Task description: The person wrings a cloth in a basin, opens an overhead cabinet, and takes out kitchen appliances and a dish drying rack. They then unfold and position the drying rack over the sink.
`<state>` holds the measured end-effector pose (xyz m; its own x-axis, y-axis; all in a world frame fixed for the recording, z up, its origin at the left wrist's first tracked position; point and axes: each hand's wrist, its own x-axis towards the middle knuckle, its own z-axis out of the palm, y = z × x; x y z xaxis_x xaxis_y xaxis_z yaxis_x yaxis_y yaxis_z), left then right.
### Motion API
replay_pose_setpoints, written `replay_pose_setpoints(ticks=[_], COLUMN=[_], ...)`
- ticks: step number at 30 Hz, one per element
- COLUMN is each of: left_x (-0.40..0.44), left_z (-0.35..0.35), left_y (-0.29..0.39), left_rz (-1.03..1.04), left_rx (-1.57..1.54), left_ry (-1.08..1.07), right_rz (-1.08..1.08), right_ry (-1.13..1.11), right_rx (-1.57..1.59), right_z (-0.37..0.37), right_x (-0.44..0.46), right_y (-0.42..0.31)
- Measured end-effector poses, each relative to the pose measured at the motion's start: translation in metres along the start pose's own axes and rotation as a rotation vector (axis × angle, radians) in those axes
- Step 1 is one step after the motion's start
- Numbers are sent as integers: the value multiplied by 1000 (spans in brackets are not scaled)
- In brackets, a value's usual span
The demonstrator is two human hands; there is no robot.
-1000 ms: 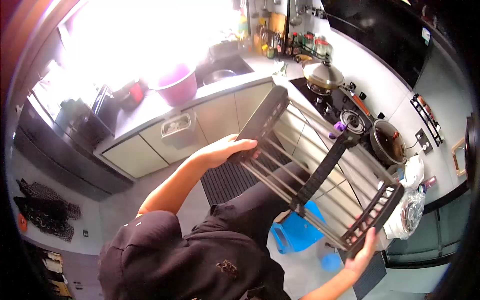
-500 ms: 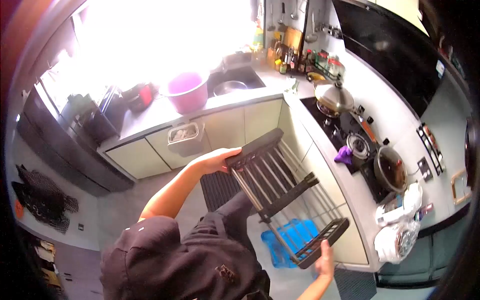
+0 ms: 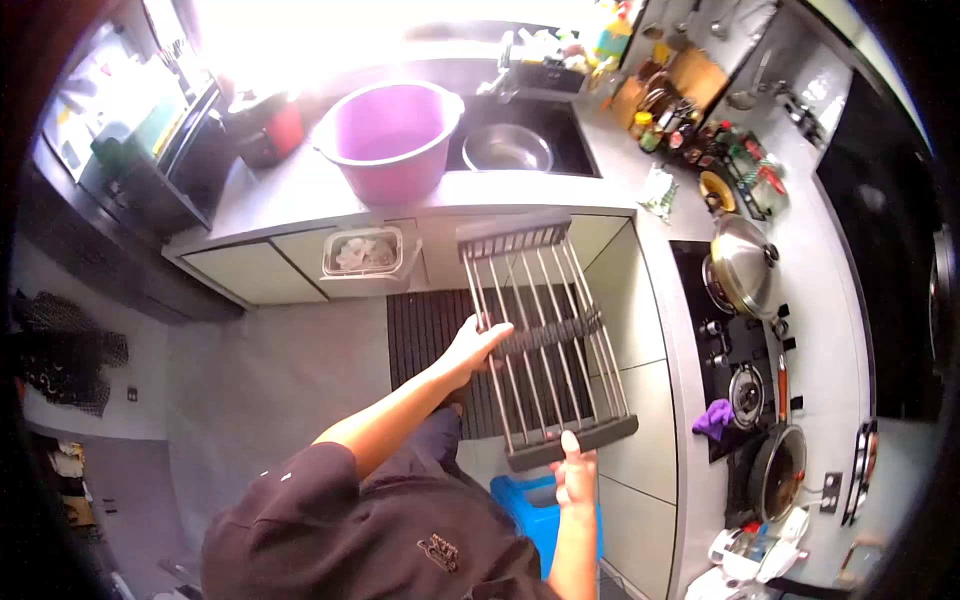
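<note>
A dish drying rack (image 3: 540, 290) with metal rods and dark plastic end pieces is held up in front of my body, above the floor mat. My left hand (image 3: 474, 350) grips its left side near the dark crossbar in the middle. At the end nearer me, my right hand (image 3: 573, 475) holds the dark end piece, thumb on top and fingers underneath. The rack's far end overlaps the cabinet fronts below the sink (image 3: 580, 155), where a round metal basin (image 3: 507, 149) sits.
A large pink tub (image 3: 388, 140) stands on the counter left of the sink. A small bin (image 3: 362, 252) hangs on the cabinet front. To the right, the stove carries a lidded wok (image 3: 742, 265), a purple cloth (image 3: 714, 420) and a pan (image 3: 778, 472). A blue stool (image 3: 530, 500) is beside me.
The rack has turned and moved toward the sink side. My left hand has shifted from its far end piece to the middle crossbar; my right hand still holds the near end.
</note>
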<state>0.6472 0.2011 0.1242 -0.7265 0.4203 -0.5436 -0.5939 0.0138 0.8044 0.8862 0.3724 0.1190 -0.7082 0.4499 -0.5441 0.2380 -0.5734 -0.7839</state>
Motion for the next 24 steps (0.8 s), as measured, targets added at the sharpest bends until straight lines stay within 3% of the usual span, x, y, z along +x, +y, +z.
replay_pose_setpoints(ticks=[2, 6, 8, 10, 12, 16, 20, 23, 24], left_x=[60, 127, 153, 170, 188, 217, 259, 259, 259], left_z=[-21, -44, -70, -70, -65, -60, -69, -85, -103], left_y=[15, 85, 104, 123, 135, 163, 193, 217, 212], left_rz=[-5, -34, -27, -18, -22, 0, -89, 0, 37], left_rx=[20, 31, 103, 118, 168, 163, 70, 310, 55], left_ry=[22, 21, 1, -22, -65, -79, -163, 188, 204], right_rz=[42, 93, 19, 19, 170, 333, 400, 383, 369], right_ry=[-31, -34, 0, -196, -467, -515, -675, -648, -647], right_rx=[-32, 219, 133, -128, -293, -570, -205, -283, -288], right_z=[40, 37, 34, 39, 64, 119, 164, 192, 194], right_x=[43, 130, 163, 207, 245, 313, 375, 423, 443], right_y=[-25, -113, -162, -185, -209, -211, -222, -233, -232])
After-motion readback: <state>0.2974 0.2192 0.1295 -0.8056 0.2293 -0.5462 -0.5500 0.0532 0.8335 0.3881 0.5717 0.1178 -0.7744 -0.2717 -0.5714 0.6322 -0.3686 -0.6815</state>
